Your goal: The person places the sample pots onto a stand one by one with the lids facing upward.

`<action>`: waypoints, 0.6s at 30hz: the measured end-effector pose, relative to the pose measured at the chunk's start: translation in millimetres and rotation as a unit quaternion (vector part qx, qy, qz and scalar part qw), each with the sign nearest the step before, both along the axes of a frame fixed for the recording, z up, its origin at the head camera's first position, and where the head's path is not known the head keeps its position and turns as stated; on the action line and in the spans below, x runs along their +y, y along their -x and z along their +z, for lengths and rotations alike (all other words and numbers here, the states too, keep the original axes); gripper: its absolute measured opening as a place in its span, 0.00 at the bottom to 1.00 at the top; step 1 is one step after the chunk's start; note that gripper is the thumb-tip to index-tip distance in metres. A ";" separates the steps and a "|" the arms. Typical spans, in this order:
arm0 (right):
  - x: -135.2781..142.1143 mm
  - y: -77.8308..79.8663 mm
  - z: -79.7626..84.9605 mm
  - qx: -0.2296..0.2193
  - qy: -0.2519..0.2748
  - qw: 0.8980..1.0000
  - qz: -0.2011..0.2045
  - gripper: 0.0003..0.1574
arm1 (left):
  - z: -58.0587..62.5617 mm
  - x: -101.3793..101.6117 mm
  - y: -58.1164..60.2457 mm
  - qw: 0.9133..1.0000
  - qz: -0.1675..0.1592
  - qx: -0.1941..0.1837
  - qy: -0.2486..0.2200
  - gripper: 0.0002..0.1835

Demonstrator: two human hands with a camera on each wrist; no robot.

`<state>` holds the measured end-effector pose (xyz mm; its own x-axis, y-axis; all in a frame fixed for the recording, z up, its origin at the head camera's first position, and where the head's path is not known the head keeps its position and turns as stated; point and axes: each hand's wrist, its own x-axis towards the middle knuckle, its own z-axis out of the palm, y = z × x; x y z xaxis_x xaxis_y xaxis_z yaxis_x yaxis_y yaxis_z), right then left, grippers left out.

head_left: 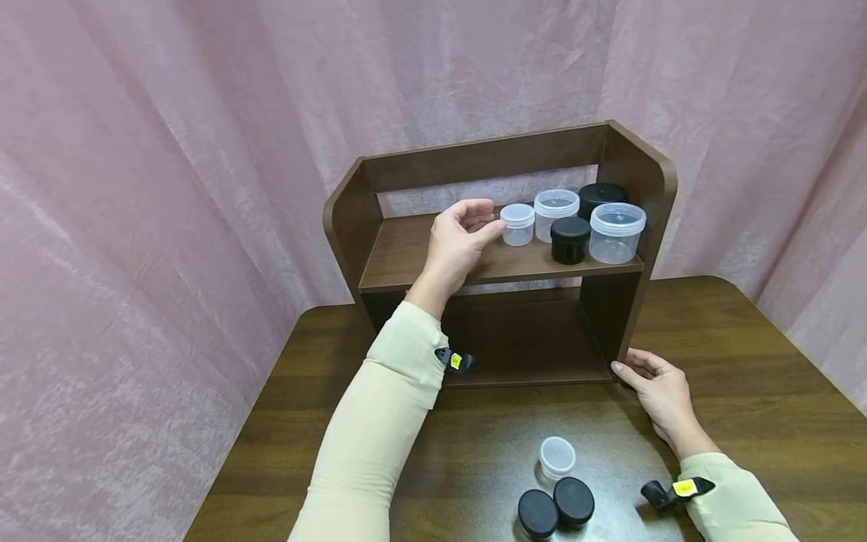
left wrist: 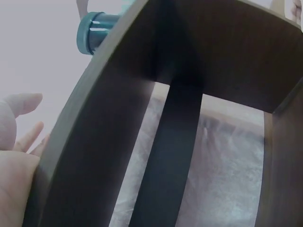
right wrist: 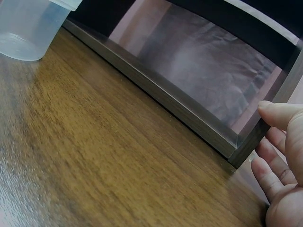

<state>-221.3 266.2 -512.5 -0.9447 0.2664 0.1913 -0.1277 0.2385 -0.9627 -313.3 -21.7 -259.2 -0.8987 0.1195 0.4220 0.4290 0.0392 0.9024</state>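
On the upper board of a brown wooden shelf (head_left: 406, 248), my left hand (head_left: 463, 229) is beside a small clear jar (head_left: 518, 233) with a whitish lid. Its thumb tip is right at the jar's left side, fingers bent loosely. In the left wrist view, thumb and fingers (left wrist: 28, 137) show apart, with nothing between them. My right hand (head_left: 655, 391) holds the shelf's right side panel near its foot. In the right wrist view the thumb (right wrist: 272, 111) lies on the panel's front edge, the other fingers along its outer side.
Right of the small jar stand two larger clear jars (head_left: 557, 207) (head_left: 616, 237), a small black jar (head_left: 570, 241) and a bigger black-lidded one (head_left: 601, 194). On the table (head_left: 474, 452) are a white-lidded jar (head_left: 558, 456) and two black-lidded jars (head_left: 538, 514) (head_left: 573, 501). Pink curtains (head_left: 203, 226) hang behind.
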 end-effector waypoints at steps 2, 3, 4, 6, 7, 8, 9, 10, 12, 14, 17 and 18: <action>0.2 0.2 -0.4 0.002 0.001 1.000 0.000 0.30 | -1.7 -1.9 -4.9 1.000 -0.005 0.012 -0.003 0.21; 0.5 0.5 -0.4 0.003 0.002 1.000 0.001 0.29 | -2.5 -2.4 -7.4 1.000 -0.009 0.017 -0.004 0.21; 0.8 0.9 -0.4 0.005 0.003 1.000 0.001 0.29 | -3.4 -2.8 -9.9 1.000 -0.014 0.023 -0.006 0.20; 1.2 1.6 -0.1 0.008 0.007 1.000 0.001 0.28 | -5.4 -3.2 -15.5 0.999 -0.022 0.033 -0.011 0.19; 1.5 2.0 0.2 0.010 0.009 1.000 0.000 0.28 | -6.4 -3.1 -18.0 0.999 -0.027 0.039 -0.015 0.19; 2.0 2.3 0.3 0.010 0.010 1.000 0.000 0.28 | -7.7 -2.8 -20.5 0.998 -0.031 0.045 -0.018 0.19; 2.5 2.5 0.3 0.010 0.009 1.000 -0.002 0.28 | -8.9 -2.5 -23.1 0.998 -0.034 0.050 -0.022 0.18; 3.2 2.7 0.3 0.009 0.008 1.000 -0.003 0.28 | -10.2 -2.1 -25.7 0.997 -0.038 0.054 -0.026 0.18; 4.2 2.9 0.2 0.006 0.005 1.000 -0.006 0.29 | -12.6 -1.4 -30.5 0.996 -0.047 0.063 -0.030 0.18; 4.7 3.2 -0.3 0.003 0.000 1.000 -0.008 0.31 | -14.9 -1.3 -34.4 0.996 -0.058 0.065 -0.032 0.18; 4.1 3.7 -0.6 0.002 -0.001 1.000 -0.008 0.31 | -18.1 -2.3 -39.9 0.995 -0.073 0.068 -0.025 0.19; 3.6 4.0 -0.7 0.002 0.000 1.000 -0.007 0.31 | -19.4 -2.9 -41.7 0.995 -0.077 0.068 -0.022 0.19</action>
